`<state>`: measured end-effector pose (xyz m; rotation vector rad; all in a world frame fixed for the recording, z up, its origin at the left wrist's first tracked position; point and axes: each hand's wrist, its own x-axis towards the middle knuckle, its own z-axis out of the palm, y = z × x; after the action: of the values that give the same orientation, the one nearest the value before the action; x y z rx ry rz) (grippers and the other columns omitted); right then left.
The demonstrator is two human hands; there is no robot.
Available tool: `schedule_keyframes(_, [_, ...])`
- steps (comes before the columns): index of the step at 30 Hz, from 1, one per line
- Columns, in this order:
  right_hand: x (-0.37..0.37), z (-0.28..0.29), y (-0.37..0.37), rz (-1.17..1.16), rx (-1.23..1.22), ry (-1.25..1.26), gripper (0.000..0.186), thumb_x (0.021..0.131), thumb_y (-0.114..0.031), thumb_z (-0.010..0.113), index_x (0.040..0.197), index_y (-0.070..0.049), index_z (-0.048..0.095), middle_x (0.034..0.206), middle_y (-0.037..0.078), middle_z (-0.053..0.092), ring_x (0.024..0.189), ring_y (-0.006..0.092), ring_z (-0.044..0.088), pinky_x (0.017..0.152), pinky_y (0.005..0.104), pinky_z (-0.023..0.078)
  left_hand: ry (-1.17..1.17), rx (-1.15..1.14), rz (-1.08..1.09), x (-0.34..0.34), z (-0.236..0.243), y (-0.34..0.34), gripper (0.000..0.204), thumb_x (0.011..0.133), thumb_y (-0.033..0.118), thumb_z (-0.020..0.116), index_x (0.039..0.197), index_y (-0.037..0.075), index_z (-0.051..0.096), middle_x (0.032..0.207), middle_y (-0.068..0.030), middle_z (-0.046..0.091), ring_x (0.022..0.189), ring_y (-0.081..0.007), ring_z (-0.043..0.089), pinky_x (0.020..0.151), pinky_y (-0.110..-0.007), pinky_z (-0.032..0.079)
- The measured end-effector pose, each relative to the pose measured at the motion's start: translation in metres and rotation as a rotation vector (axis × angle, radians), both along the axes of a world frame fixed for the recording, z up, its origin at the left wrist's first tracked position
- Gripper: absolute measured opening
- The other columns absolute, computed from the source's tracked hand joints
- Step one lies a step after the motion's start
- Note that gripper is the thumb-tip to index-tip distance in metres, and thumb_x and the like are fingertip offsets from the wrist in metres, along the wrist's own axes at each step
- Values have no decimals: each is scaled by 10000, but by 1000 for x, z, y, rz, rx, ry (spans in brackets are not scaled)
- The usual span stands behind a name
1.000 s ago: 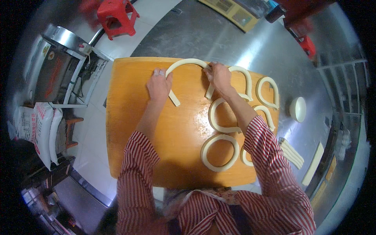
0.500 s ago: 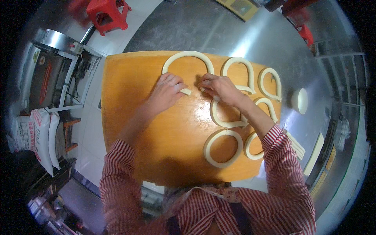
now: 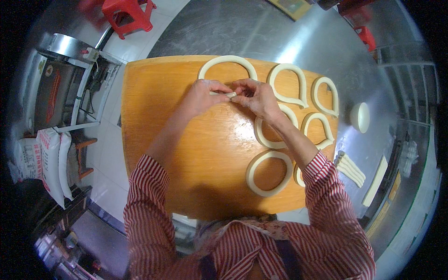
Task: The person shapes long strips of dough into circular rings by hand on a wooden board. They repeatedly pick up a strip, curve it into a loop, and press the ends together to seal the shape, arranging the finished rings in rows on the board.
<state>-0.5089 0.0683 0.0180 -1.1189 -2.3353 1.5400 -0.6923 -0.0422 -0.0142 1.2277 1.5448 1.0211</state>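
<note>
I see the left hand (image 3: 201, 95) and right hand (image 3: 254, 97) meeting at the far middle of the orange board (image 3: 154, 121), fingertips pinched shut on the two ends of a dough loop (image 3: 227, 61). To the right lie finished dough rings (image 3: 298, 88), then cut dough strips (image 3: 351, 169) on the steel table (image 3: 261, 32).

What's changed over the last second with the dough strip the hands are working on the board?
The dough strip lay as an open arch with each hand holding one end apart. Both ends have since been drawn inward: the left hand and right hand now meet, pinching the ends together into a closed loop. The finished loops on the wooden board and the spare strips on the metal table lie as before.
</note>
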Motion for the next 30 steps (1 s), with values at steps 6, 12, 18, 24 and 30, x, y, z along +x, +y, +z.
schedule_keyframes(6, [1,16,11,144,257,-23,510,795,-260,813,1208,-8,650,1026,156,709,870,280,697,786,401,560,255,97,147,-1,-16,-2,298,858,187,754,1103,18,736,1073,-179,704,1043,-296,664,928,-390,518])
schedule_keyframes(12, [-11,-15,57,68,711,-357,395,847,-354,752,1041,-26,648,994,187,664,894,394,672,760,485,552,787,2,482,-13,-21,21,390,867,192,724,1216,22,677,1179,-193,613,1102,-360,596,956,-437,488])
schedule_keyframes(18, [-3,-22,67,82,740,-391,312,861,-238,732,1074,-18,671,1028,204,668,887,388,666,746,468,539,622,75,440,0,-34,33,386,874,163,707,1234,31,662,1160,-179,590,1131,-362,558,979,-451,459])
schedule_keyframes(24, [16,9,38,200,481,-112,313,827,-183,729,1102,-46,669,1118,160,649,922,377,669,802,471,550,678,260,291,7,-15,10,338,842,157,734,1166,68,698,1136,-140,604,1112,-337,562,984,-422,437])
schedule_keyframes(30, [25,12,25,565,503,-264,318,828,-119,697,1141,-64,678,1204,111,619,987,356,663,832,451,552,614,257,-211,13,-8,-6,283,823,157,739,1092,69,725,1078,-96,641,1094,-280,571,993,-410,423])
